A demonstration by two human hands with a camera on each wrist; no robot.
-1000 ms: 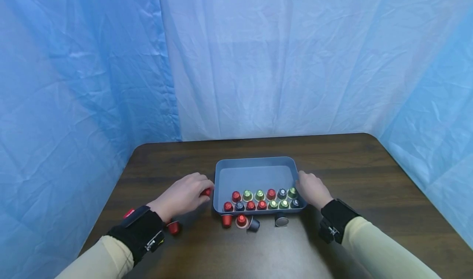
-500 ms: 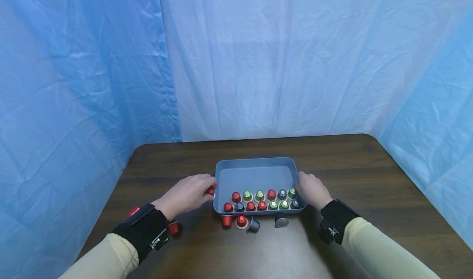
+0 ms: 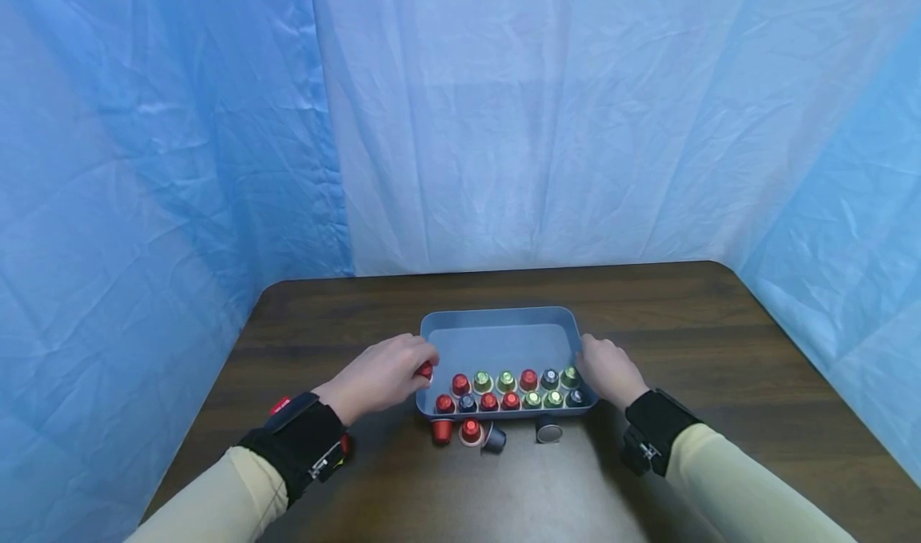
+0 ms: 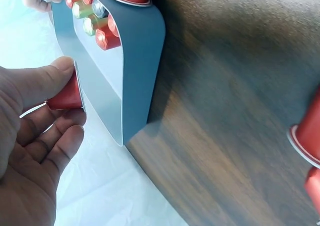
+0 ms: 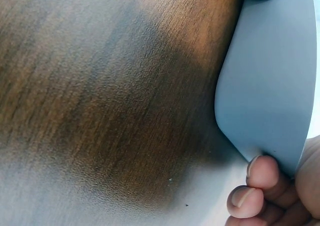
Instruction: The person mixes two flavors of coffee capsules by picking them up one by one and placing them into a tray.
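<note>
Left hand (image 3: 381,373) pinched a red capsule (image 4: 67,96) above left edge of tray (image 3: 504,339).
Right hand (image 3: 610,369), fingers curled, gripped its right edge.

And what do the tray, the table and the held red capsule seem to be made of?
Tray: smooth, matte blue, thin walls; painted metal or plastic, unclear which.
Table: dark grain, soft sheen; wood or laminate.
Red capsule: satin sheen, silvery rim; probably aluminium.

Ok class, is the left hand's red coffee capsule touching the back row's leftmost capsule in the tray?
Apart: the left wrist view shows bare tray between the held red coffee capsule and that leftmost capsule.
</note>
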